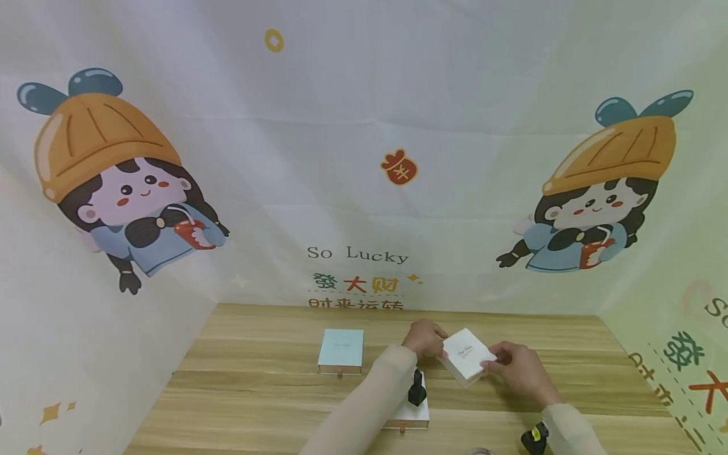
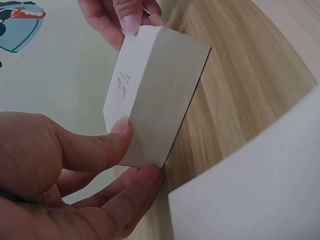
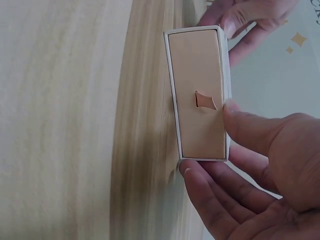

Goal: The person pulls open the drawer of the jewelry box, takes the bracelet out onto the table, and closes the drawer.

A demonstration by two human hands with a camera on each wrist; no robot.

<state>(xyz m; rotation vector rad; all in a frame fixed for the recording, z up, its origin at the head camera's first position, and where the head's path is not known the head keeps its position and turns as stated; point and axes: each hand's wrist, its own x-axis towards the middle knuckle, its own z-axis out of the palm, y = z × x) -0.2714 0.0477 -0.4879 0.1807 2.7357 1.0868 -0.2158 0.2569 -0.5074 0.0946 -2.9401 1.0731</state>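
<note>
A small white drawer box [image 1: 467, 355] with dark lettering on its top is held between both hands, tilted over the right half of the table. My left hand [image 1: 425, 339] grips its left end; in the left wrist view the thumb lies on the lettered face and the fingers [image 2: 142, 187] curl under the edge. At the opposite end my right hand [image 1: 520, 370] pinches the box. The right wrist view shows the peach drawer front [image 3: 199, 132] sitting inside the white sleeve, with a small pull tab [image 3: 206, 100] at its middle.
A light blue drawer box [image 1: 341, 349] lies on the wooden table [image 1: 256, 392] to the left. Another white drawer box [image 1: 411, 417] lies partly hidden beneath my left forearm. A curved rim [image 1: 482, 451] shows at the bottom edge. Printed cloth [image 1: 455, 221] hangs behind the table.
</note>
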